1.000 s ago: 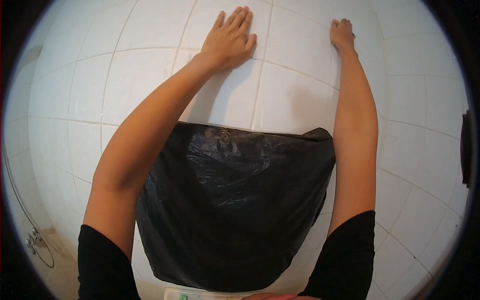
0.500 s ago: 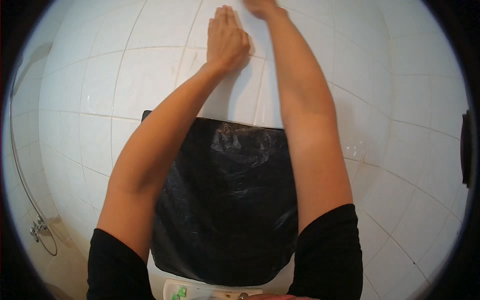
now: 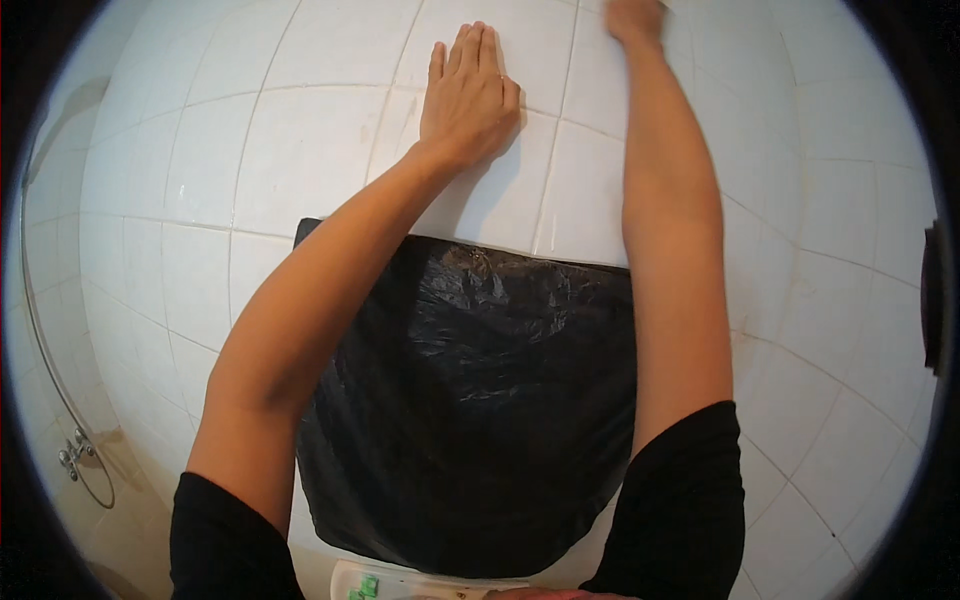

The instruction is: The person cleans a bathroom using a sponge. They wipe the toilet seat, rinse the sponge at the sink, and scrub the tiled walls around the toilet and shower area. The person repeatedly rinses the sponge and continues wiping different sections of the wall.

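My left hand [image 3: 475, 100] lies flat against the white tiled wall [image 3: 310, 150], its fingers stretched upward and nothing held under it that I can see. Farther right, my right hand [image 3: 634, 20] is at the top edge of the picture, close to the same tiles. It is blurred and partly cut off, so its fingers and anything in them cannot be made out. Between my forearms, below both hands, a black plastic sheet [image 3: 480, 400] covers a wide, rounded thing against the wall. The sheet is wrinkled and shiny near its top edge.
Below the black plastic, a pale ledge or dish [image 3: 420, 588] carries small green pieces [image 3: 366, 588]. At far left hang a shower hose [image 3: 50, 370] and a metal tap [image 3: 76, 455]. A dark object [image 3: 932, 298] sits at the right rim.
My right hand has swept to the right across the tiles. The left hand stays flat on the wall; the view has shifted slightly.
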Available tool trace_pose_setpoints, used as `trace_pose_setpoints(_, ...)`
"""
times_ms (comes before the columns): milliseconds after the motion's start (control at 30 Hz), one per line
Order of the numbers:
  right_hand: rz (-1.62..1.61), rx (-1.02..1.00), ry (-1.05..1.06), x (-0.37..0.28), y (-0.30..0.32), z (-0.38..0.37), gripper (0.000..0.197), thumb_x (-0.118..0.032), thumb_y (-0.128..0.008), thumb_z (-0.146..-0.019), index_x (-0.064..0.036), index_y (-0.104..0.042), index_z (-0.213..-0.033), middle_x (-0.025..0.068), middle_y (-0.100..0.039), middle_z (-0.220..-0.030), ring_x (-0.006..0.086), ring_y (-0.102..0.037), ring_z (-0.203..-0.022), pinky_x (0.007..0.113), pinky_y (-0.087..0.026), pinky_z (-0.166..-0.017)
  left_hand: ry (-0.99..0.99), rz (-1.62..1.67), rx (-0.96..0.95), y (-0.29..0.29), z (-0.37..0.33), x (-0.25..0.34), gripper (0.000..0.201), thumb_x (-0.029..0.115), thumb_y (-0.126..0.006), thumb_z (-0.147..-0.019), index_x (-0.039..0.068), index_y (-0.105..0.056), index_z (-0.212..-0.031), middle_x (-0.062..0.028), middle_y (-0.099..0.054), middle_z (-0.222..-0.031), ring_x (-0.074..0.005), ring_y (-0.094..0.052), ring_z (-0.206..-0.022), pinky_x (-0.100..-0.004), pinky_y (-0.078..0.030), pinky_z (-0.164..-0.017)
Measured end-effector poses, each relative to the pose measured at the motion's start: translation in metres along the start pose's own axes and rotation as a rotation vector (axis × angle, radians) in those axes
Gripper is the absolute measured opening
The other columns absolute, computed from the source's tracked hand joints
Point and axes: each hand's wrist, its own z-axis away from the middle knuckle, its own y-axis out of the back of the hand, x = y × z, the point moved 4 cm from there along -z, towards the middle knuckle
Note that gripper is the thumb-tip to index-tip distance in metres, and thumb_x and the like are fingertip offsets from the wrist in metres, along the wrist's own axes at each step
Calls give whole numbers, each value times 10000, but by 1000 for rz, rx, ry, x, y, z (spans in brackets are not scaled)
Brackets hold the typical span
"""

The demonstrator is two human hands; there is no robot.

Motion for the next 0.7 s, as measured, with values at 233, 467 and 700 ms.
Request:
trace_pose_setpoints(233,-310,-108,347,18,5,37,592,-296,-379,-1150,106,-415,-1584,342,-302,-1719,472,-240,-1629,499,-191,-1355,-56,45,-54,5,14,-3,676,280,-500,-1055,-88,-371,-1607,-265,-372,-1696,-391,-312,-1612,-532,-223,-1327)
trace_pose_setpoints(467,186,-252,428,22,34,33,494,-191,-415,-1116,163,-539,-1438,402,-470,-1580,546,-428,-1496,525,-363,-1268,-71,9,-97,-5,26,-10,673,298,-514,-1069,-60,-369,-1620,-230,-385,-1702,-367,-304,-1622,-522,-224,-1330)
trace_pose_setpoints(700,-236,-210,-54,77,75,44,762,-489,-625,-1061,109,-449,-1499,327,-458,-1603,480,-457,-1488,545,-434,-1202,-109,8,-72,4,7,-10,684,306,-530,-1072,-38,-353,-1636,-206,-367,-1720,-341,-284,-1636,-515,-201,-1344)
